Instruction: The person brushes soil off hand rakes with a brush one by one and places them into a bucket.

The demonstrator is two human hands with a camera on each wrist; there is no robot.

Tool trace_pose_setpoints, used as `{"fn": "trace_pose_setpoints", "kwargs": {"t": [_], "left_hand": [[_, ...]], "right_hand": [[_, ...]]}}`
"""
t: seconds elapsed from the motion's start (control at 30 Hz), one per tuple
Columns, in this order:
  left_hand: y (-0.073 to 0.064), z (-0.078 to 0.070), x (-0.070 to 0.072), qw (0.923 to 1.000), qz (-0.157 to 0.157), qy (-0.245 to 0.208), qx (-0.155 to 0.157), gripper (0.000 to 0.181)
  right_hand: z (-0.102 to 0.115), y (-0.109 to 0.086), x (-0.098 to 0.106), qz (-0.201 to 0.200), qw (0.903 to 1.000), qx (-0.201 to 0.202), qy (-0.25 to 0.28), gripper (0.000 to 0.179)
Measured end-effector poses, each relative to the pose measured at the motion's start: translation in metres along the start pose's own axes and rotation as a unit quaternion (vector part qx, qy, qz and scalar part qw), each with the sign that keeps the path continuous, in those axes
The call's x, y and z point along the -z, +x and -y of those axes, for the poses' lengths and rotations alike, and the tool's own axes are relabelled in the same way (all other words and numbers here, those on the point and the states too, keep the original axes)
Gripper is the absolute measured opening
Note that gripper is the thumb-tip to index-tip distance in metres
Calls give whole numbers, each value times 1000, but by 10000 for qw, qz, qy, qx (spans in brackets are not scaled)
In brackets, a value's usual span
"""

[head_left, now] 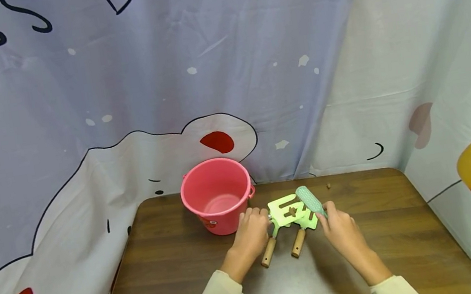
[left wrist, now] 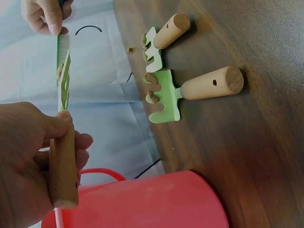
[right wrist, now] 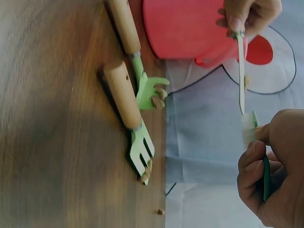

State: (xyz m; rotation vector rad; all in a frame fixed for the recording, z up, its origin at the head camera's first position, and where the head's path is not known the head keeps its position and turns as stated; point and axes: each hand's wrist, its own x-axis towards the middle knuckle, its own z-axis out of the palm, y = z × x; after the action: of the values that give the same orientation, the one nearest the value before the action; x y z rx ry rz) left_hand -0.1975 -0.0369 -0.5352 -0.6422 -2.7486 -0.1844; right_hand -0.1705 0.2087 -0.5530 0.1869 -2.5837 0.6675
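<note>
My left hand (head_left: 252, 231) grips the wooden handle (left wrist: 63, 171) of a light-green garden fork (head_left: 279, 211), its prongs pointing right. A brown clump (right wrist: 247, 81) clings to that fork. Between its thumb and fingers, my right hand (head_left: 344, 230) holds a green brush (head_left: 309, 200). The white bristles (right wrist: 249, 130) are close to the fork's prongs; contact is unclear. Below the hands, a green hand rake (left wrist: 166, 97) and a second green fork (right wrist: 142, 147) lie on the table, both wooden-handled and with brown clumps on their tines.
A pink bucket (head_left: 223, 220) stands on the wooden table (head_left: 182, 277), just left of my left hand. One small brown crumb (head_left: 328, 185) lies near the table's back edge. A printed curtain (head_left: 161, 77) hangs behind the table.
</note>
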Motion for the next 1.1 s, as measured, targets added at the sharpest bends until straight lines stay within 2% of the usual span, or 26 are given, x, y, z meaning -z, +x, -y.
{"fn": "trace_pose_setpoints", "kwargs": {"t": [0.17,0.4,0.57,0.77,0.87,0.97,1.1], "left_hand": [[0,3,1,10000,-1,-2,65,18],[1,6,2,10000,29,61,66,16],[2,7,1,9999,41,109,54,16],[4,5,-2,9999,-5,133,-1,16],[6,3,-3,9998,-94,166,-43,16],[7,0,-4,9996,-173,198,-90,16],[7,-1,-4,9994,-234,211,-123,16]], "right_hand": [[-7,1,7,96,9997,-221,83,23],[-8,-5,14,353,9987,-228,273,23],[4,-9,16,541,9975,-174,420,20],[27,-13,7,447,9973,262,526,21],[36,-14,1,521,9964,361,570,22],[41,-16,-3,605,9962,354,510,20],[40,-17,-6,477,9972,425,394,20]]}}
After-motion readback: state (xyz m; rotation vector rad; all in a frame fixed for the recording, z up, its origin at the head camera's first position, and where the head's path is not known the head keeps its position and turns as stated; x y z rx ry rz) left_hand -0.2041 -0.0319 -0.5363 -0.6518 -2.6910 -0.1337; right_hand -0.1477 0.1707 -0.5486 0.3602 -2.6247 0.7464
